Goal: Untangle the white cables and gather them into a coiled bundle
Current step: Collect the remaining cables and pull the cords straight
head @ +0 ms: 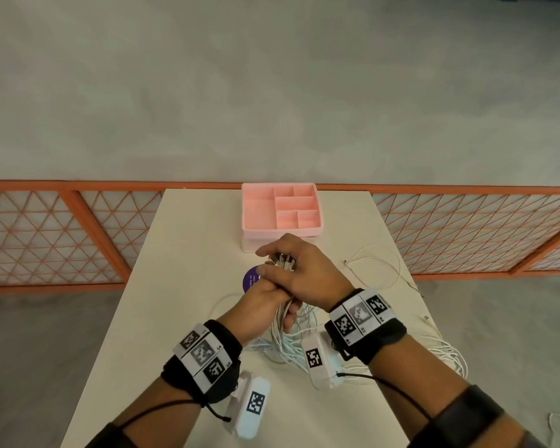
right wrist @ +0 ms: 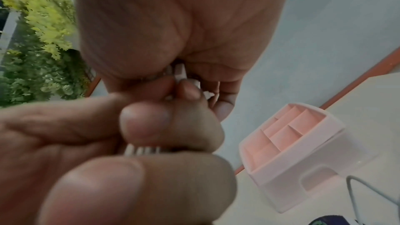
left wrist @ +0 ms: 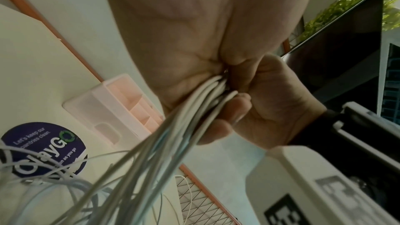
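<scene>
The white cables [head: 286,337] are gathered at their plug ends into one tight bunch held above the middle of the tabletop [head: 181,240], between the two hands; below the hands the strands fan downward and trail into a loose tangle lying on the tabletop near its front and right side, with thinner loops [head: 379,257] stretched out toward the right edge; the left hand [head: 262,294] wraps its fingers round the bunch from below, its grip pressed shut on the strands, and the left wrist view shows the cables [left wrist: 173,126] running out of that fist toward the tabletop; the right hand [head: 299,265] sits on top of the left, fingers curled over the white plug ends [head: 282,261], its grip pinching them, which the right wrist view confirms, with the connectors [right wrist: 180,73] caught between thumb and fingertips; both wrists carry black bands with printed square markers and white camera housings; just behind the hands a round purple sticker [head: 250,279] lies flat on the tabletop, partly hidden by the left hand; farther back, at the far edge, stands a pink organiser tray [head: 256,218] with several compartments; beyond the tabletop runs an orange railing [head: 88,221] with a mesh of triangles, and grey floor past that.
</scene>
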Tool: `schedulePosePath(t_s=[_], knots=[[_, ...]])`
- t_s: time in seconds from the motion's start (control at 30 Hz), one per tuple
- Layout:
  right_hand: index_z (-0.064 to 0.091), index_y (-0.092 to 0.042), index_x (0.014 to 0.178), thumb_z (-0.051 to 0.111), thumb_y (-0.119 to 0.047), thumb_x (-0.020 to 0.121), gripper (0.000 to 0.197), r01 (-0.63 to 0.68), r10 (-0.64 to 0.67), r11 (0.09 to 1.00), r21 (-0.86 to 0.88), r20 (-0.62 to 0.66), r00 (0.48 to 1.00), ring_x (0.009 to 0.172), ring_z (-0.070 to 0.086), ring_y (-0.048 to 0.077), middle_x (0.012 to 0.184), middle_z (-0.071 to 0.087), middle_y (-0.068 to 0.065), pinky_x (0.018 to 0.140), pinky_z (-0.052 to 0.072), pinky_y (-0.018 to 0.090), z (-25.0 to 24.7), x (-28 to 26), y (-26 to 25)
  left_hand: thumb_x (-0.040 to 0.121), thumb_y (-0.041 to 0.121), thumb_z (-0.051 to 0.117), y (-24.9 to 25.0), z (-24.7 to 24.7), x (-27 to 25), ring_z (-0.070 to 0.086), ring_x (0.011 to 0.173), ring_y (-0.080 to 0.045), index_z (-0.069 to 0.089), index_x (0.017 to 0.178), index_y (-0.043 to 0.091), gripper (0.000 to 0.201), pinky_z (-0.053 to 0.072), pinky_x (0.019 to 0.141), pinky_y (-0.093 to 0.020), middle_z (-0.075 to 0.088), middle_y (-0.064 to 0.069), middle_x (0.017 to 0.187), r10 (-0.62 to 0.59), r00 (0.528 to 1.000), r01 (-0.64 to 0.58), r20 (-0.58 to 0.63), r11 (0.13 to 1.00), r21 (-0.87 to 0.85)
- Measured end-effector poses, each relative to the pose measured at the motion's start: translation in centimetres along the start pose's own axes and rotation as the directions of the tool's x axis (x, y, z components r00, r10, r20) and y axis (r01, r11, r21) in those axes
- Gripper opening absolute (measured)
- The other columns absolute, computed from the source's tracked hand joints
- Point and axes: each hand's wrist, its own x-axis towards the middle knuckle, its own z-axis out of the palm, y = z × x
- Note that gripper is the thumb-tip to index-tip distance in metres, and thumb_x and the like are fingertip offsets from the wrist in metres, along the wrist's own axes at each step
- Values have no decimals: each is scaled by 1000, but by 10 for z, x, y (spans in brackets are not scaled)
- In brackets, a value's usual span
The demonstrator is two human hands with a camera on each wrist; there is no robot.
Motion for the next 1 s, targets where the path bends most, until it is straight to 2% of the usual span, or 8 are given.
schedulePosePath(t_s=[0.17, 0.33, 0.47, 0.6, 0.73, 0.8, 0.9, 1.0], knots=[[68, -13, 74, 73, -23, 85, 16, -44, 45, 999, 9, -162, 986, 74, 58, 10, 84, 60, 2, 72, 45, 22, 0, 1, 8, 99, -4, 40, 4, 4, 5, 52, 50, -16, 56, 80, 0, 25, 45, 52, -29, 56, -7, 63, -3, 1000, 0, 21, 995, 104], [70, -14, 85, 62, -8, 88, 10, -50, 61, 997, 62, -187, 980, 81, 62, 5, 88, 68, -3, 73, 47, 13, -1, -3, 11, 92, -6, 47, 4, 5, 9, 57, 53, -15, 60, 74, 0, 22, 48, 62, -31, 62, 1, 55, 56, 998, -60, 27, 980, 190], [73, -12, 90, 61, -23, 94, 17, -62, 58, 998, -23, -146, 988, 84, 61, 6, 91, 65, -4, 78, 46, 18, 0, -4, 13, 90, -11, 45, 6, 7, 11, 59, 56, -17, 60, 74, 1, 26, 52, 64, -31, 61, 1, 55, 27, 1000, -25, -10, 981, 192], [64, -21, 123, 45, -66, 86, 62, -65, 97, 968, 241, -126, 987, 95, 62, 1, 113, 63, -3, 83, 48, 16, -3, -8, 13, 92, 3, 50, 3, 11, 8, 40, 48, -14, 49, 76, 5, 16, 44, 51, -30, 40, -6, 60, -8, 999, 8, -39, 1000, -2], [21, -33, 154, 53, -63, 81, 85, -61, 142, 870, 489, -130, 981, 102, 63, -6, 138, 48, -6, 87, 53, 25, 7, -18, 26, 102, 4, 45, 2, 9, 10, 39, 49, -14, 58, 89, 5, 18, 40, 49, -29, 38, -6, 63, -4, 968, -91, -251, 927, -365], [39, -24, 144, 66, -46, 84, 69, -181, 174, 840, 512, 62, 983, 75, 68, 4, 110, 66, 1, 68, 54, 23, 18, -26, 35, 101, 10, 47, 4, 2, 13, 46, 53, -16, 58, 91, 5, 15, 39, 54, -31, 46, -5, 62, -12, 946, -175, -324, 823, -540], [67, -11, 89, 69, -38, 89, 28, -241, 213, 965, 104, 230, 950, 48, 51, 5, 60, 60, -2, 55, 43, 24, 29, -40, 54, 102, 14, 44, 6, -13, 16, 37, 49, -11, 54, 92, 9, 15, 38, 50, -26, 41, 2, 61, -5, 930, -261, -368, 695, -670], [63, -19, 65, 64, -44, 91, 36, -272, 289, 956, -110, 180, 940, 51, 50, 6, 60, 59, -3, 60, 42, 28, 26, -52, 81, 104, 15, 41, 6, -32, 18, 37, 47, -10, 53, 86, 12, 21, 41, 48, -25, 42, 4, 60, -8, 902, -316, -431, 668, -674]])
